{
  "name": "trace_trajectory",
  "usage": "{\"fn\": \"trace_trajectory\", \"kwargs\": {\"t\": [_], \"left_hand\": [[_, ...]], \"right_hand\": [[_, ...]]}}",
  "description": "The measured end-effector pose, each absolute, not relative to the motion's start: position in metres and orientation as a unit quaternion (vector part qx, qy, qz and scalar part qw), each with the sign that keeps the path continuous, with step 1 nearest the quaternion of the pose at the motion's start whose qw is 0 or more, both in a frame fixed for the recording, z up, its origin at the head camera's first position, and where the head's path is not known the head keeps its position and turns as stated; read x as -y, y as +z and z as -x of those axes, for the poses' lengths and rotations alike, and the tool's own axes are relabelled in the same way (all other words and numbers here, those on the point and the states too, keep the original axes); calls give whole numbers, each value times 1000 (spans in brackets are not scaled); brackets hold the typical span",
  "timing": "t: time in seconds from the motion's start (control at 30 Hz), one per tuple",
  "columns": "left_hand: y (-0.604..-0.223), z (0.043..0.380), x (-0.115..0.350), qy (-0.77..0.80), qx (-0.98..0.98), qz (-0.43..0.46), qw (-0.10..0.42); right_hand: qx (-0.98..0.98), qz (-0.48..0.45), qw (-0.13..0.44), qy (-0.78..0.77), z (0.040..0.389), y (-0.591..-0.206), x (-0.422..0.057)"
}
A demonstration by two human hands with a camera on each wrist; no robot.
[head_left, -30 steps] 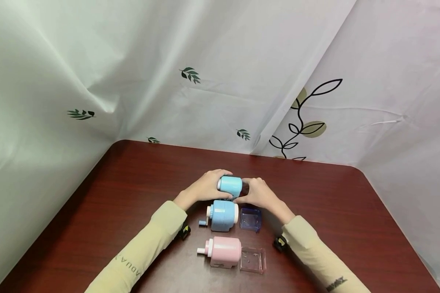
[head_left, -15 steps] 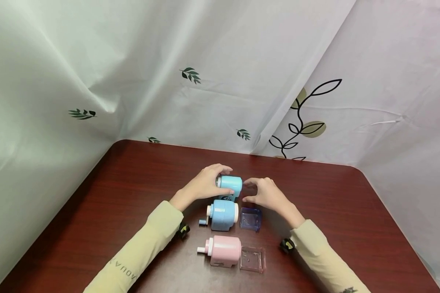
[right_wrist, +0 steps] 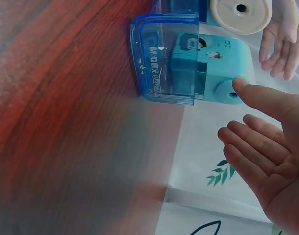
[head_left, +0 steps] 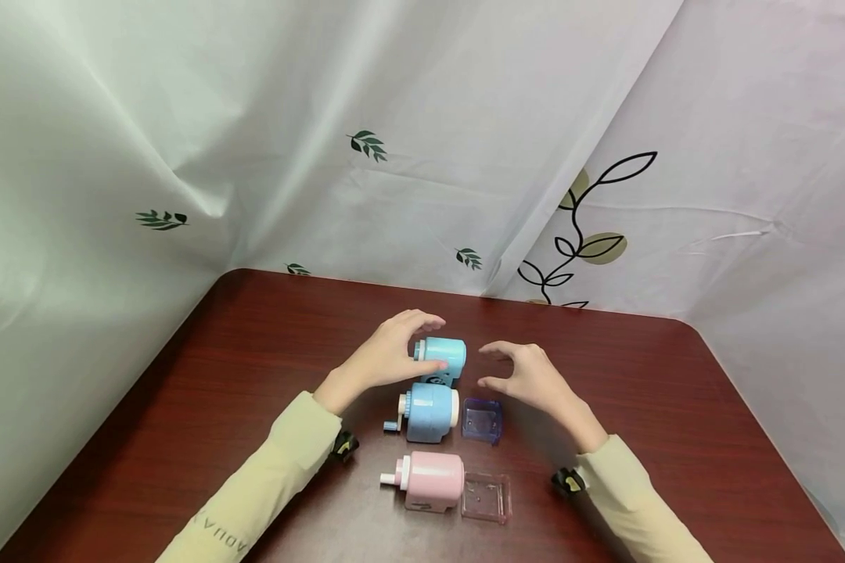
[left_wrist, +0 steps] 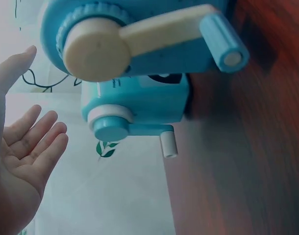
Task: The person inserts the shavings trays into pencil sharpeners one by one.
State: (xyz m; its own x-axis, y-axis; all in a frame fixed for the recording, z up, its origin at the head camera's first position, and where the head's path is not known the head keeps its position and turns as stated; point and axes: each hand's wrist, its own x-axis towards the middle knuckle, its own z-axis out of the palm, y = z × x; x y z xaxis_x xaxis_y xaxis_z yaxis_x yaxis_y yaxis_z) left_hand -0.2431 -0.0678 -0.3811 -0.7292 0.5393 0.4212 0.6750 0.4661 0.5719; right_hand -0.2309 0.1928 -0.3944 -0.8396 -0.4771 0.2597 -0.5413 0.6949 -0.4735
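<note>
Over the last second my right hand (head_left: 528, 379) had drawn off from the teal sharpener (head_left: 447, 353), leaving a strip of table (head_left: 310, 328) between them, and my left hand (head_left: 382, 356) had loosened around its left end. I judged that I had let go: it stood on its own, farthest from me, with the blue sharpener (head_left: 431, 413) and pink sharpener (head_left: 434, 475) nearer, 3 in a row, so that bit of work seemed finished. On both hands, fingers and thumb were spread apart, clamped on nothing. From above, my left thumb crossed the front of the teal sharpener, though the left wrist view showed it clear. That hand hid the crank (left_wrist: 149, 129) from above; the left wrist view showed it, but cut off the blue sharpener. In the right wrist view the blue tray (right_wrist: 139, 63) covered the teal sharpener's lower part, so I couldn't make that out.
</note>
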Motion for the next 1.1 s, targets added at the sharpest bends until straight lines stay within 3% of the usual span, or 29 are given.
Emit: {"fn": "trace_trajectory", "kwargs": {"t": [0.6, 1.1], "left_hand": [[-379, 215, 71, -336, 861, 373, 83], [-396, 202, 70, -320, 863, 386, 57]], "right_hand": [[920, -260, 61, 286, 207, -398, -203], [929, -264, 11, 260, 188, -412, -212]]}}
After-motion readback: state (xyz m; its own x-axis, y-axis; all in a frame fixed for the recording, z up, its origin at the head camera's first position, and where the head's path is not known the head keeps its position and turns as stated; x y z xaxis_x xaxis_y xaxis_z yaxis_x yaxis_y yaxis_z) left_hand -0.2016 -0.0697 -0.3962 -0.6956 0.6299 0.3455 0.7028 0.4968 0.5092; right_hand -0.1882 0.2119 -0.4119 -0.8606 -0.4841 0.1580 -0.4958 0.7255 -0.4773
